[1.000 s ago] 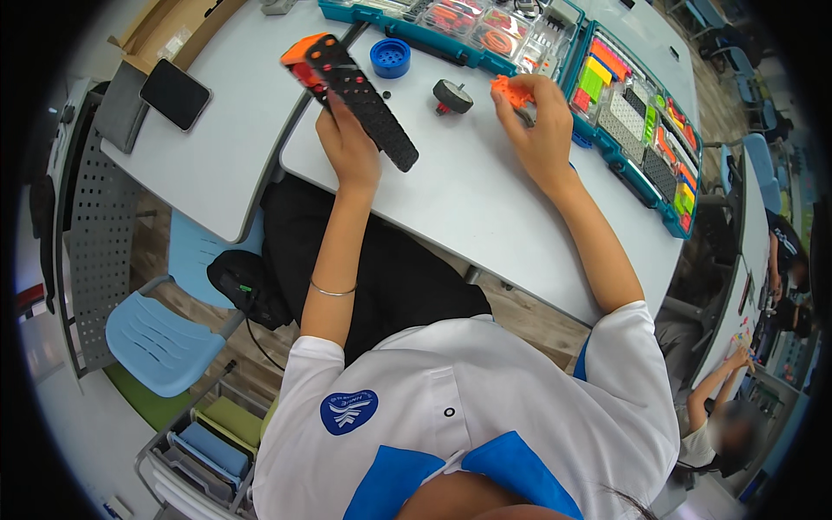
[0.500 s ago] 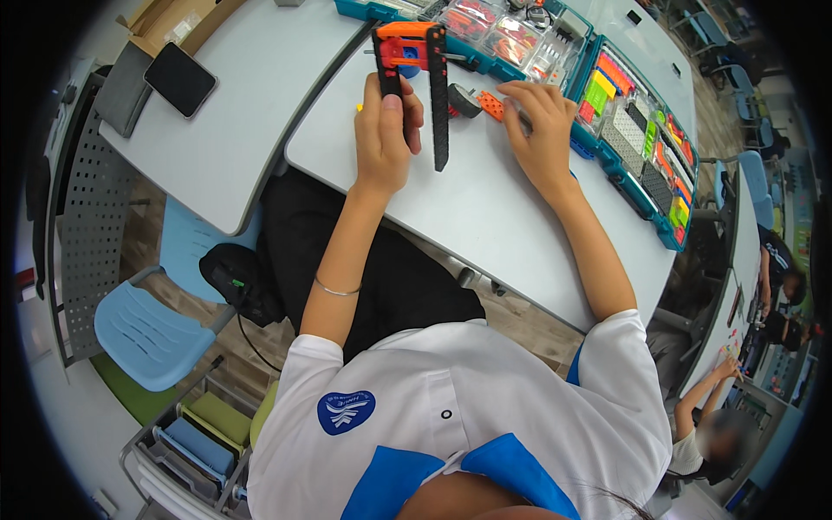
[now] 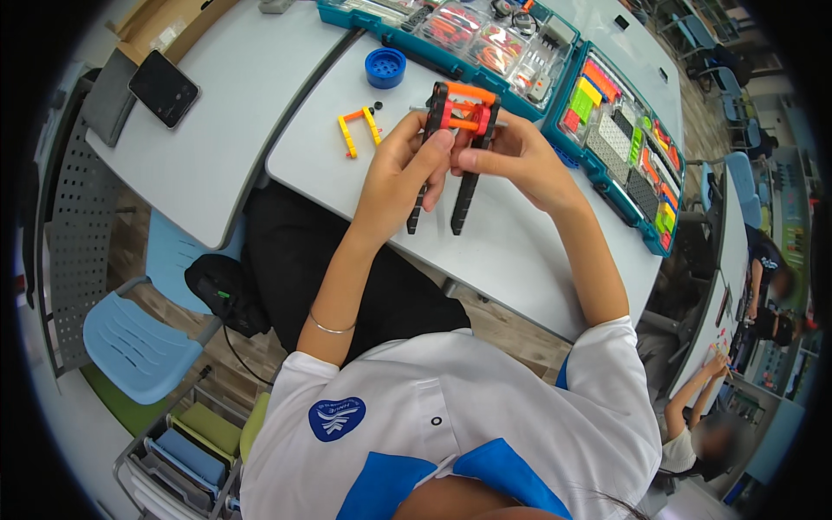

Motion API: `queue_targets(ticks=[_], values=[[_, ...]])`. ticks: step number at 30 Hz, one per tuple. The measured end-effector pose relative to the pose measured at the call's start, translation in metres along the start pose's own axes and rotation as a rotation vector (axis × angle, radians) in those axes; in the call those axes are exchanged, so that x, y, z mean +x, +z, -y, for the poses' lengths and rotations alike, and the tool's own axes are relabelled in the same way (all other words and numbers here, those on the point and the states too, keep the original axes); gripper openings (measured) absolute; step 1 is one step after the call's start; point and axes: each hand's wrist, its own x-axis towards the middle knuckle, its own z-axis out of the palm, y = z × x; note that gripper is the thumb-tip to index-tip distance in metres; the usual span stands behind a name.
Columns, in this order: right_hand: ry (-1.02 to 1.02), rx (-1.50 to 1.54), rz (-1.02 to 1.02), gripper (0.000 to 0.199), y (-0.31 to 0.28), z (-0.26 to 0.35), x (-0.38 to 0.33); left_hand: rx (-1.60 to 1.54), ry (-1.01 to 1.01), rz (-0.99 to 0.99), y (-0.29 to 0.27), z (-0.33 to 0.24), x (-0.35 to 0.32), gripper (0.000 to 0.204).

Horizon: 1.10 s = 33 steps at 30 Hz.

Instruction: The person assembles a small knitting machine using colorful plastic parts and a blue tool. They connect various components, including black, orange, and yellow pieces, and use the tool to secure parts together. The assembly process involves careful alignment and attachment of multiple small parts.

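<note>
Your left hand (image 3: pixel 401 178) is clamped on one side of the black perforated plastic frame with orange crossbars (image 3: pixel 473 93), above the smooth white table (image 3: pixel 516 264). Your right hand (image 3: pixel 524 165) is at its other side; whether its fingers pinch anything I cannot tell. You seem to be fitting parts, calling for a steady left hold. Both hands turn inward, thumbs nearest you.

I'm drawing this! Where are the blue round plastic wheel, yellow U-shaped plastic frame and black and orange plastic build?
Blue round plastic wheel (image 3: pixel 385 66), head view: its upper face.
Yellow U-shaped plastic frame (image 3: pixel 347 136), head view: its left leg.
Black and orange plastic build (image 3: pixel 473 93), head view: its orange crossbar.
</note>
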Motion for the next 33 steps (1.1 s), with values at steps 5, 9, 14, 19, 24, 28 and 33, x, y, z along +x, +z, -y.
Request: queue_targets(ticks=[5, 9, 14, 19, 24, 28, 33], values=[[-0.143, -0.129, -0.065, 0.047, -0.01, 0.025, -0.004, 0.21, -0.08, 0.002, 0.007, -0.014, -0.01, 0.031], [-0.139, -0.565, 0.002, 0.031, -0.006, 0.041, -0.016, 0.4, 0.015, -0.002, 0.016, -0.012, -0.016, 0.032], [-0.195, -0.616, 0.006, 0.034, -0.006, 0.047, -0.023, 0.569, 0.085, -0.008, 0.015, -0.011, -0.018, 0.032], [-0.119, -0.499, -0.042, 0.03, 0.0, 0.05, -0.036, 0.599, 0.177, 0.05, 0.022, -0.021, -0.02, 0.031], [0.012, -0.334, 0.027, 0.022, 0.01, 0.058, -0.03, 0.597, 0.151, 0.058, 0.019, -0.022, -0.025, 0.034], [0.06, -0.336, -0.002, 0.022, 0.012, 0.061, -0.031, 0.543, 0.116, 0.056, 0.024, -0.023, -0.025, 0.036], [0.038, -0.39, -0.012, 0.022, 0.003, 0.059, -0.031, 0.524, 0.081, 0.044, 0.032, -0.022, -0.024, 0.039]])
